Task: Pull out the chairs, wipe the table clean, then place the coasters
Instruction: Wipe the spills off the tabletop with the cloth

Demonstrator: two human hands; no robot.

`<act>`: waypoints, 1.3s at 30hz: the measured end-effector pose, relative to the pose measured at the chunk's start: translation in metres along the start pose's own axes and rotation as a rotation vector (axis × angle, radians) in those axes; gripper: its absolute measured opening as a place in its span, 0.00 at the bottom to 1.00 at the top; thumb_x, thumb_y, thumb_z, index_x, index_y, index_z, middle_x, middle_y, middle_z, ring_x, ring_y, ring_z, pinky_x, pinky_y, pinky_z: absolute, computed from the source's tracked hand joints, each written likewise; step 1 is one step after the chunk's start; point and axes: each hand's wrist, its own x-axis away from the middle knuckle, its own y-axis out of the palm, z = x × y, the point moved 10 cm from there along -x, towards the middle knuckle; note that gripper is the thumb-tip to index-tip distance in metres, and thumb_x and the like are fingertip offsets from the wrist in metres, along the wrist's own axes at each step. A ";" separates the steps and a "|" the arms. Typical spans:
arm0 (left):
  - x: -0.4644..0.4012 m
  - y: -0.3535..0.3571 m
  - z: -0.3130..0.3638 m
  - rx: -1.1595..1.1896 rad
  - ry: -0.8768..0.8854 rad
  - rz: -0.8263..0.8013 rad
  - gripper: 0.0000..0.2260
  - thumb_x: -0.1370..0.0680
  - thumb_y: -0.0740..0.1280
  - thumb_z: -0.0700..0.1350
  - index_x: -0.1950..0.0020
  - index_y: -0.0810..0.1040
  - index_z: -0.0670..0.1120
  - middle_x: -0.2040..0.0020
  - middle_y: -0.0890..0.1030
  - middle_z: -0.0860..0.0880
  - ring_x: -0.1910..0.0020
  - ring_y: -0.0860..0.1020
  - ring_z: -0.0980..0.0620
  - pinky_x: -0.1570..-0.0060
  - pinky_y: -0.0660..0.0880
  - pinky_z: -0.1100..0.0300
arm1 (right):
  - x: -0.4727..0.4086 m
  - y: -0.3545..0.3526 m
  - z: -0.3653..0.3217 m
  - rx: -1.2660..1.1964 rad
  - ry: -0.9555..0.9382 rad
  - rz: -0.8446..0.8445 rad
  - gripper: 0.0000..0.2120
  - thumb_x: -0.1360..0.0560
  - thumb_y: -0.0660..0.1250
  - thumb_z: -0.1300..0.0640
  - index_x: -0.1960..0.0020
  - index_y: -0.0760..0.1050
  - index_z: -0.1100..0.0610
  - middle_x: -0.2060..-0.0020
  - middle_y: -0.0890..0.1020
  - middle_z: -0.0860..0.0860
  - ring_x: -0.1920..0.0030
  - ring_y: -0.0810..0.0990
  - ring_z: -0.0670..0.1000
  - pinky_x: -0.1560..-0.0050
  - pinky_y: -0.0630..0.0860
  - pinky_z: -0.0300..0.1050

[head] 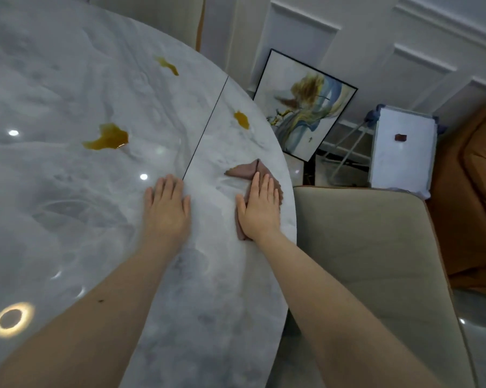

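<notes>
The round grey marble table (68, 205) fills the left of the view. Three amber spills lie on it: a large one (107, 138), a small one (167, 65) farther back, and one (242, 119) near the right rim. My right hand (260, 208) presses flat on a brownish-pink cloth (247, 170) close to the table's right edge, fingers together. My left hand (167, 208) rests flat on the bare tabletop beside it, fingers slightly apart and holding nothing. No coasters are in view.
A beige upholstered chair (376, 275) stands right of the table, pulled back from the rim. Another chair back (163, 15) shows at the far side. A framed painting (303, 105) leans on the panelled wall, next to a white box (402, 152) and an orange-brown cushion (477, 197).
</notes>
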 end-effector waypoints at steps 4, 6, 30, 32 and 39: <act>-0.009 0.003 -0.002 -0.008 -0.025 0.056 0.23 0.21 0.50 0.49 0.28 0.67 0.41 0.27 0.66 0.42 0.27 0.63 0.43 0.30 0.54 0.46 | -0.048 -0.001 -0.013 0.006 -0.050 -0.001 0.31 0.19 0.46 0.44 0.22 0.41 0.59 0.23 0.46 0.57 0.23 0.43 0.54 0.24 0.40 0.50; -0.009 0.005 -0.003 -0.035 -0.020 0.057 0.23 0.21 0.50 0.49 0.28 0.67 0.41 0.28 0.67 0.42 0.28 0.63 0.43 0.30 0.55 0.47 | -0.067 0.000 -0.027 0.014 -0.154 -0.010 0.30 0.18 0.46 0.45 0.22 0.42 0.58 0.22 0.47 0.55 0.23 0.45 0.52 0.24 0.42 0.48; -0.006 0.000 -0.005 0.100 0.031 0.124 0.23 0.20 0.49 0.47 0.28 0.67 0.40 0.27 0.66 0.42 0.27 0.61 0.43 0.28 0.50 0.50 | -0.046 0.015 -0.076 -0.033 -0.437 -0.064 0.26 0.17 0.48 0.49 0.22 0.47 0.54 0.23 0.52 0.51 0.23 0.49 0.49 0.24 0.46 0.47; -0.009 -0.004 -0.007 0.209 0.021 0.118 0.22 0.19 0.49 0.46 0.28 0.67 0.40 0.27 0.66 0.42 0.26 0.61 0.44 0.28 0.49 0.51 | -0.011 0.012 -0.085 -0.107 -0.525 -0.073 0.24 0.17 0.50 0.52 0.23 0.52 0.55 0.23 0.56 0.52 0.23 0.53 0.50 0.24 0.49 0.46; 0.020 -0.031 -0.029 0.726 -0.098 0.000 0.18 0.16 0.51 0.42 0.26 0.63 0.41 0.25 0.61 0.45 0.24 0.55 0.50 0.25 0.46 0.57 | 0.148 0.014 -0.087 -0.111 -0.754 -0.207 0.25 0.18 0.46 0.49 0.23 0.55 0.54 0.24 0.58 0.51 0.24 0.54 0.50 0.24 0.49 0.46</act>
